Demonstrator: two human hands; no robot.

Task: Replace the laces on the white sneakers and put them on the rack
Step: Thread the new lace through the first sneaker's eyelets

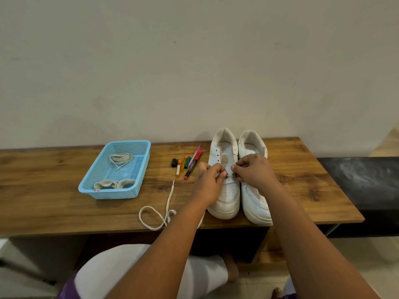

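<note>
- I see the wooden table running across the view against a plain wall; everything below I place from the left sneaker.
- The 2 white sneakers stand side by side on the table's right half, toes toward me, heels to the wall: the left sneaker and, touching its right side, the right sneaker.
- A blue plastic basket sits well to the left of the left sneaker, with cream laces coiled inside.
- My right hand is curled over the left sneaker's eyelet rows from the right, fingertips pinching a bit of lace at an eyelet.
- My left hand comes in from the left, fingers and thumb pinching lace at the same sneaker's eyelets.
- A loose white lace loops on the table just left of the left sneaker's toe, 1 tip pointing away from me.
- A small cluster of markers lies between the basket and the left sneaker.
</note>
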